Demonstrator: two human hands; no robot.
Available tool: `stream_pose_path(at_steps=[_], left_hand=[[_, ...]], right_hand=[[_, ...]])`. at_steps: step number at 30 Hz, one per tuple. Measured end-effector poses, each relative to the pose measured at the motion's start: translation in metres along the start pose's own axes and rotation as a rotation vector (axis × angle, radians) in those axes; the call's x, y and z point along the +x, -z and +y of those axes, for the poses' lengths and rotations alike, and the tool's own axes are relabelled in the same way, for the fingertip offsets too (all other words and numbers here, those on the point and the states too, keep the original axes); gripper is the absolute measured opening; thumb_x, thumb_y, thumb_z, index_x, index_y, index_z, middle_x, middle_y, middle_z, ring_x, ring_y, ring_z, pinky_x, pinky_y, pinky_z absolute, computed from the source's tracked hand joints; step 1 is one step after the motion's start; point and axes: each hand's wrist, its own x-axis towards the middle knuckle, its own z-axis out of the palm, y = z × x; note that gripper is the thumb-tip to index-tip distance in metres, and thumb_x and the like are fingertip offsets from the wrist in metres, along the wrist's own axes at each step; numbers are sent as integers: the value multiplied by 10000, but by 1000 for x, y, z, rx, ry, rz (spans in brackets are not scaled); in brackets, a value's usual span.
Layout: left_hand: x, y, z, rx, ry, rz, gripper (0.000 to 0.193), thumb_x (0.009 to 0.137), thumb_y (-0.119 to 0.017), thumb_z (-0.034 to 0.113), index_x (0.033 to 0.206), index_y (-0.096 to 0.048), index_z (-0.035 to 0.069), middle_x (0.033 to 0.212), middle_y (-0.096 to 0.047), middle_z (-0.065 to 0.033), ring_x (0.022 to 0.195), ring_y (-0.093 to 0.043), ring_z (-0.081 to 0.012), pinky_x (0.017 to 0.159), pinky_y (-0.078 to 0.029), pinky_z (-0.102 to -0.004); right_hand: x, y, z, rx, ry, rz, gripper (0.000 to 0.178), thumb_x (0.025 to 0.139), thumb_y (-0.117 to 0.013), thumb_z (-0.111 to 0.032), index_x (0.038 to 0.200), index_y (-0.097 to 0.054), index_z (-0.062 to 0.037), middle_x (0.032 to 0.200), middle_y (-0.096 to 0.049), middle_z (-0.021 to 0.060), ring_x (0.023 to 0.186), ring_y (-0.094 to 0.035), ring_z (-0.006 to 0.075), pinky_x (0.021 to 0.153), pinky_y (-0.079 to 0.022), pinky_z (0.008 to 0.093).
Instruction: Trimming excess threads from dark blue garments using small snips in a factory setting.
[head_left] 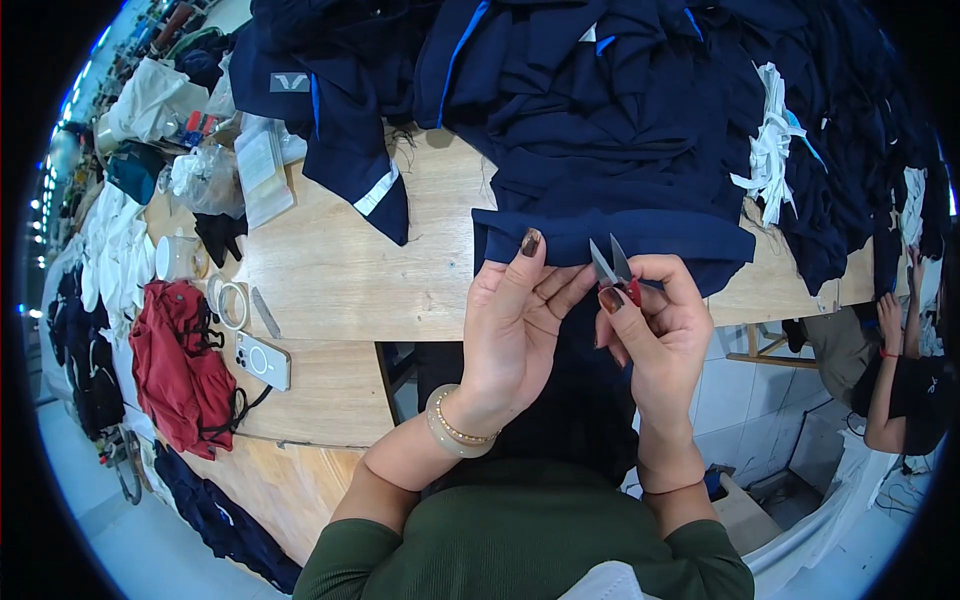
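Note:
A navy garment [560, 228] lies across the near edge of the table, its folded edge raised toward me. My left hand [512, 335] grips that edge, thumb on top and fingers beneath the cloth. In my right hand [660, 335] is a small pair of thread snips [607, 262] with red handles. Their pointed blades are parted and rest close over the cloth, to the right of my left fingertips. Whether a thread lies between the blades is too small to tell.
More navy garments [620, 110] with blue stripes pile up behind. White strips [775, 150] lie at right. On the left are a phone [263, 361], tape rolls [232, 305], a red bag [180, 365] and plastic bags [207, 180]. A co-worker [900, 390] works at far right.

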Motion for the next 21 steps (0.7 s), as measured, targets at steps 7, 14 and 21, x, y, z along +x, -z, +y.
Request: stream_pose_path(at_steps=[7, 14, 21], left_hand=[[0, 4, -1, -17, -3, 3, 116, 947, -528, 175, 942, -584, 73, 924, -647, -71, 915, -650, -198, 871, -520, -330], [0, 0, 0, -7, -2, 6, 132, 950, -523, 181, 939, -590, 68, 923, -647, -74, 917, -650, -198, 872, -520, -330], [-1, -1, 3, 5, 5, 14, 133, 951, -520, 177, 926, -587, 64, 912, -652, -74, 924, -652, -197, 869, -525, -327]], right_hand=[[2, -2, 0, 14, 28, -7, 153, 873, -592, 3, 1003, -513, 19, 792, -633, 60, 603, -531, 50, 538, -393, 168], [3, -3, 7, 12, 132, -14, 158, 873, -587, 11, 1015, -517, 20, 839, -634, 73, 642, -548, 65, 574, -437, 182], [5, -2, 15, -49, 199, 17, 125, 865, -586, 21, 979, -534, 16, 831, -624, 67, 655, -555, 67, 566, -425, 179]])
